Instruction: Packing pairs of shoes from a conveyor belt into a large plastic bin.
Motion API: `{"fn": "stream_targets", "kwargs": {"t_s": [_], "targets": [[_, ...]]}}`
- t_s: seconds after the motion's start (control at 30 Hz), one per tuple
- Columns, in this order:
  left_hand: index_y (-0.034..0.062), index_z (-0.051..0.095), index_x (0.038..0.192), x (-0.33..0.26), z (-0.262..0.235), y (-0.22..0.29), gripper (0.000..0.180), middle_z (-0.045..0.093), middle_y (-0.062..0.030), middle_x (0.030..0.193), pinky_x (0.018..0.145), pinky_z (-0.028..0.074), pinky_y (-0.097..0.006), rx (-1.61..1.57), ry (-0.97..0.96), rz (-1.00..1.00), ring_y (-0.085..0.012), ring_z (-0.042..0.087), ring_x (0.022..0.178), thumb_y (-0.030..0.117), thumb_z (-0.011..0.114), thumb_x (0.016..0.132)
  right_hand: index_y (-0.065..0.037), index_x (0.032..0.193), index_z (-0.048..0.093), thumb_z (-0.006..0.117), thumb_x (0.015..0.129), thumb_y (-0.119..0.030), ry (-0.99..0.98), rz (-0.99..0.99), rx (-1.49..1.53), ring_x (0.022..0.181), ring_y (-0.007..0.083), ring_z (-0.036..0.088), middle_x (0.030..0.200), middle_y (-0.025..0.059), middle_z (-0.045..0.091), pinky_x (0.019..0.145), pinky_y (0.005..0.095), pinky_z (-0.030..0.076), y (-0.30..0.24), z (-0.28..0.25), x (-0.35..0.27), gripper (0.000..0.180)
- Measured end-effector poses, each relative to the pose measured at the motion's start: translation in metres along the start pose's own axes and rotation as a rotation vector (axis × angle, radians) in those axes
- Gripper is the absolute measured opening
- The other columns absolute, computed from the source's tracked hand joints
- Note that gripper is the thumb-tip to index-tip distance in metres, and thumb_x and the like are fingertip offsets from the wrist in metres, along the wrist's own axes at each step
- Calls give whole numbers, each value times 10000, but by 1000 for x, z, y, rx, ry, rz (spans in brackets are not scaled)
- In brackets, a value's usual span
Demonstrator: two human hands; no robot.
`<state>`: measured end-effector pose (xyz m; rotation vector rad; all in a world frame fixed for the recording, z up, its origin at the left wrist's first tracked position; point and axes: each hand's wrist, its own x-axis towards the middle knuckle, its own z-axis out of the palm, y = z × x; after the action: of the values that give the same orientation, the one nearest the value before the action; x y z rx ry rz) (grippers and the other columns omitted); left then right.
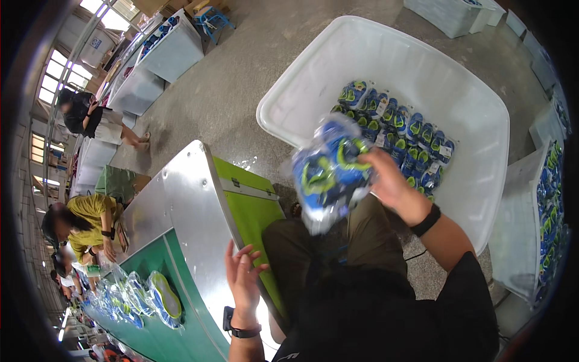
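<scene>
Looking down through the head camera, I have a black-sleeved right arm nearest me, its right hand (391,181) closed at the thumb and fingers on the side of a clear bag of shoes (329,175). The shoes inside are blue with lime-green trim, a little blurred, and the bag is up over the wearer's dark trousers (377,232), clear of the table. My left hand (244,274) holds nothing: its palm is turned up, fingers apart and loosely bent, beside the edge of a metal table (193,199); I cannot tell whether it touches. The table has a lime-green side panel (247,208). On its left runs a green belt (190,280), where more bagged shoes (139,295) lie in a line. Beyond the held bag stands a large white bin (473,145), with rows of similar shoes (410,139) on its floor; to the right, another bin (512,241) is packed with blue and green shoes. Farther along the belt, a co-worker in yellow (93,211) leans in. Past them, a person in black (81,117) stands near white tubs (172,57), and a blue stool (211,19) sits at the far top.
</scene>
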<state>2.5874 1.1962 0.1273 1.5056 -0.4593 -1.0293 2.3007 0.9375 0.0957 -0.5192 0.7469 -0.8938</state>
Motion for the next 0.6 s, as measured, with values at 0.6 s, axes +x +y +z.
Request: {"fn": "stream_targets", "kwargs": {"t_s": [0.6], "targets": [[-23, 565, 1306, 66, -76, -57, 340, 606, -29, 902, 710, 501, -240, 612, 515, 439, -101, 582, 789, 22, 605, 971, 39, 1249, 591, 717, 862, -377, 673, 362, -774, 963, 338, 698, 1086, 161, 682, 649, 521, 581, 18, -265, 165, 583]]}}
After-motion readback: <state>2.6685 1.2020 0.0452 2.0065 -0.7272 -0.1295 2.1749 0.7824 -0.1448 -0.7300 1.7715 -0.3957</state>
